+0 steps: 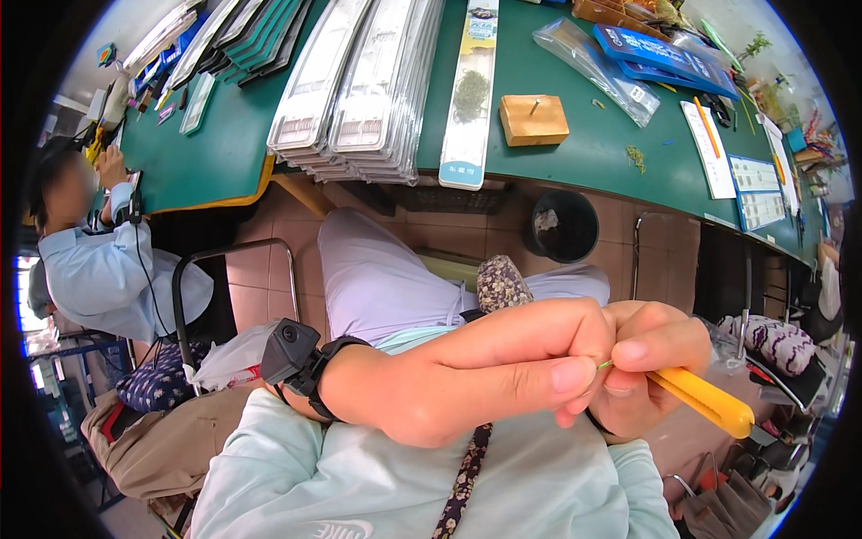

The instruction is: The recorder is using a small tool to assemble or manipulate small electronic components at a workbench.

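Held close in front of my chest, both hands meet at the fingertips. My left hand (503,359) pinches a tiny thin green strand (605,365) between thumb and forefinger. Curled fingers of my right hand (660,346) hold a slim tool with a yellow handle (705,402), which sticks out to the right; its working end is hidden. The right thumb touches close to the strand. On the green table beyond lie a long narrow card (465,135) with a tangle of green strands (470,96) on it, and a wooden block (534,120) with a metal pin.
Stacked clear plastic packs (373,99) stand on the table (593,166) left of the card. A clear bag (597,67) and blue boxes (664,58) lie at the back right. Below the table edge stands a black bin (561,229). Another person (108,260) sits at the left.
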The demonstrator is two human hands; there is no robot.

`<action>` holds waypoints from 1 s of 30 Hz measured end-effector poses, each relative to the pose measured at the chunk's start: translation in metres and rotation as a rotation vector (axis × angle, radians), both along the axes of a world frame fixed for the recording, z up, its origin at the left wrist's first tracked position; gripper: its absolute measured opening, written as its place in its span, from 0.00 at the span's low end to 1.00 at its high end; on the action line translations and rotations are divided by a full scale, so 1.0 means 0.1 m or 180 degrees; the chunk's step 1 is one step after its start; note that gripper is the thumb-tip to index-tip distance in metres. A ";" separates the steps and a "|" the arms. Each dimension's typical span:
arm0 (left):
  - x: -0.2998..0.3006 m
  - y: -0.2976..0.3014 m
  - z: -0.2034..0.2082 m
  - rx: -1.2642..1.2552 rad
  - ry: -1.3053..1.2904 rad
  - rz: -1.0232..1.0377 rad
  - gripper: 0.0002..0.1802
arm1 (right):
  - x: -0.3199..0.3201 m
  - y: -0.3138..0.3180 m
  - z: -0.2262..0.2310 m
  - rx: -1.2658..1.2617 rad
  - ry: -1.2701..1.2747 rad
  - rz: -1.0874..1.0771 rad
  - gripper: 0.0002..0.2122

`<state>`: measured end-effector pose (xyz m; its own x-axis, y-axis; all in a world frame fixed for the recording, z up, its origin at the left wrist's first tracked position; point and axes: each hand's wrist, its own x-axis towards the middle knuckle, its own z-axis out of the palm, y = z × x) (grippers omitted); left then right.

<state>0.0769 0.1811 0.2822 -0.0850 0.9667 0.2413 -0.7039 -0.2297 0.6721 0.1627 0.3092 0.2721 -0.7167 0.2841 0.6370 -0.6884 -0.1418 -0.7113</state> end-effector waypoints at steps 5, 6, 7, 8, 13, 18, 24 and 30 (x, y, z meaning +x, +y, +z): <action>-0.01 -0.01 0.02 -0.0077 0.0030 -0.0011 0.11 | 0.00 -0.01 -0.02 -0.0120 0.0079 0.0072 0.14; -0.01 -0.01 0.01 -0.0055 0.0054 0.0010 0.11 | 0.00 0.00 -0.02 -0.0097 0.0063 0.0102 0.14; 0.00 -0.02 0.00 -0.0058 0.0052 0.0016 0.11 | -0.01 0.00 -0.03 -0.0073 0.0049 0.0131 0.14; 0.01 -0.02 0.00 -0.0161 -0.0033 0.0084 0.09 | -0.02 -0.01 -0.03 -0.0076 0.0047 0.0136 0.14; 0.01 -0.01 -0.01 -0.0255 0.0048 0.0288 0.07 | -0.02 0.04 -0.02 0.0368 -0.0057 -0.0186 0.14; -0.09 0.03 -0.06 0.0318 0.2236 0.1574 0.04 | -0.03 0.06 -0.09 0.0548 0.0039 -0.0401 0.16; -0.14 0.02 -0.02 0.0478 0.3167 0.2307 0.03 | -0.02 0.08 -0.10 0.0529 0.0069 -0.0324 0.16; -0.15 0.00 -0.01 0.0574 0.3765 0.2763 0.08 | -0.02 0.08 -0.10 0.0545 0.0045 -0.0288 0.17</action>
